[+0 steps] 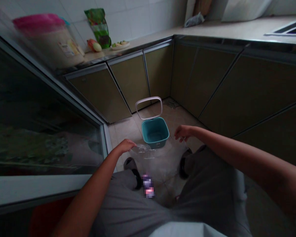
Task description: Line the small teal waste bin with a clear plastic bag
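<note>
A thin transparent plastic bag is spread between my two hands, low over the floor and between my knees. My left hand pinches its left edge, and my right hand has its fingers closed on the right edge. Just beyond the bag stands a teal bin on the tiles, its inside showing. The bin's pale pink rim frame is raised upright at the back. Below the bag lies a small purple and pink item, blurred out.
Cabinets meet in a corner behind the bin. On the counter are a pink-lidded container, a green packet, an onion and a plate of food. A glass door stands close on the left.
</note>
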### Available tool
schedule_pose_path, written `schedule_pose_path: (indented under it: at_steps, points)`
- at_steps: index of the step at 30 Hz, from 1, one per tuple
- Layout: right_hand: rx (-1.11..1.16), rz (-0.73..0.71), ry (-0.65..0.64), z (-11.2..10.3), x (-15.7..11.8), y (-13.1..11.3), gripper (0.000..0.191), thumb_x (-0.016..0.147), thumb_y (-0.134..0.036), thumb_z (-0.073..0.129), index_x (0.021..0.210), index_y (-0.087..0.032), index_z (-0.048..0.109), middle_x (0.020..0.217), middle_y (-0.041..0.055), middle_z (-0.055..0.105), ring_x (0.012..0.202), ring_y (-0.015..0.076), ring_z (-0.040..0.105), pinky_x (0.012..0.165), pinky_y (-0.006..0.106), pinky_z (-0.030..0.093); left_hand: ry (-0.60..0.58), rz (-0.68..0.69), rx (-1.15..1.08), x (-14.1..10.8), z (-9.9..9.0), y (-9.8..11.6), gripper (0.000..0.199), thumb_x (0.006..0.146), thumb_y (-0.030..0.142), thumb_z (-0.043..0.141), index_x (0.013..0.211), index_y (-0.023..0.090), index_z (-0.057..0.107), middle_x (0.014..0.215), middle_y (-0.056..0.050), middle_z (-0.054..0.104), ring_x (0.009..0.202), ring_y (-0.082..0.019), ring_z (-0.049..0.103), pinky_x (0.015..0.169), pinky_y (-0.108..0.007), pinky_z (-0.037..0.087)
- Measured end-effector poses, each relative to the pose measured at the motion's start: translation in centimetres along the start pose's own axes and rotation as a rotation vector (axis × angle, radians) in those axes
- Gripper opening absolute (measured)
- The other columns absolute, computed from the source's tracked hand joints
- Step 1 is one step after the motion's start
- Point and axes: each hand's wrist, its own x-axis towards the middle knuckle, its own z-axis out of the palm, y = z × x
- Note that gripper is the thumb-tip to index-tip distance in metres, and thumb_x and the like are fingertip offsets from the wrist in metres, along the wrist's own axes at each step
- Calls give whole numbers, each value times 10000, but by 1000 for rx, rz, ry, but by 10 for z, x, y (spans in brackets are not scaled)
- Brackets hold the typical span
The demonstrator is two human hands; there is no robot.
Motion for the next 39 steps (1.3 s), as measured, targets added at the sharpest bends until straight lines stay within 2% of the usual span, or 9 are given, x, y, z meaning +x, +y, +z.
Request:
schedule_pose_path:
  at_steps: [6, 12, 17, 24, 27, 30, 32, 36, 39]
  points:
    - [-219, 141, 18, -8, 40, 3, 205, 768, -158, 799, 952, -135, 712, 837, 65, 772, 665, 191, 743, 687, 337, 599, 25, -96, 259, 50, 17, -21, 206, 769, 167, 576, 631, 126, 723, 522, -19, 550, 614, -160, 569, 569, -245, 374]
    - [-310, 170, 65, -24, 77, 13, 155, 790, -142, 788, 934, -137, 730, 858, 92, 775, 703, 206, 751, 681, 337, 591, 28, -105, 378, 78, 15, -32, 239, 768, 260, 623, 880, 144, 800, 769, -96, 749, 822, -216, 699, 660, -242, 450]
    - [-392, 203, -1, -24, 99, 9, 145, 719, -125, 835, 830, -132, 741, 737, 80, 746, 718, 236, 749, 693, 371, 604, 9, -65, 446, 87, 21, -16, 301, 818, 317, 610, 996, 176, 809, 1039, -150, 788, 967, -255, 720, 746, -277, 498]
    - [-456, 241, -28, -9, 124, 11, 290, 697, -252, 873, 927, -116, 762, 702, 78, 730, 767, 248, 752, 692, 347, 591, -155, -75, 567, 82, 51, -14, 324, 817, 282, 649, 1084, 175, 797, 1190, -185, 762, 1068, -305, 721, 791, -308, 533]
    - [-527, 242, 10, -12, 132, 9, 253, 721, -281, 863, 903, -133, 767, 712, 84, 723, 813, 267, 757, 698, 333, 585, -192, -88, 563, 88, 49, -24, 326, 831, 257, 633, 1089, 138, 794, 1193, -206, 756, 1063, -317, 726, 798, -320, 541]
    - [-608, 188, 92, -18, 131, 4, 208, 784, -287, 814, 899, -117, 778, 769, 127, 736, 853, 280, 750, 715, 323, 576, -200, -52, 531, 97, 39, -26, 353, 860, 270, 619, 1154, 155, 776, 1227, -160, 752, 1119, -273, 708, 881, -283, 525]
    - [-623, 109, 189, -25, 126, -2, 241, 819, -296, 775, 975, -112, 785, 905, 163, 760, 935, 281, 736, 764, 315, 566, -142, -18, 498, 100, 31, -19, 447, 874, 341, 629, 1287, 193, 721, 1331, -132, 707, 1220, -262, 659, 967, -273, 494]
    - [-512, -38, 478, -47, 116, -25, 317, 882, -327, 685, 1147, -169, 757, 1180, 154, 732, 1101, 281, 686, 855, 306, 543, 146, 36, 389, 91, 10, 13, 589, 888, 476, 612, 1423, 230, 625, 1416, -152, 627, 1269, -298, 623, 1026, -321, 474]
    - [-240, -112, 616, -68, 119, -58, 421, 916, -334, 646, 1299, -161, 667, 1115, 148, 727, 915, 226, 711, 744, 273, 556, 254, 109, 297, 77, -6, 41, 505, 911, 448, 576, 1361, 234, 659, 1335, -142, 665, 1190, -291, 663, 998, -340, 492]
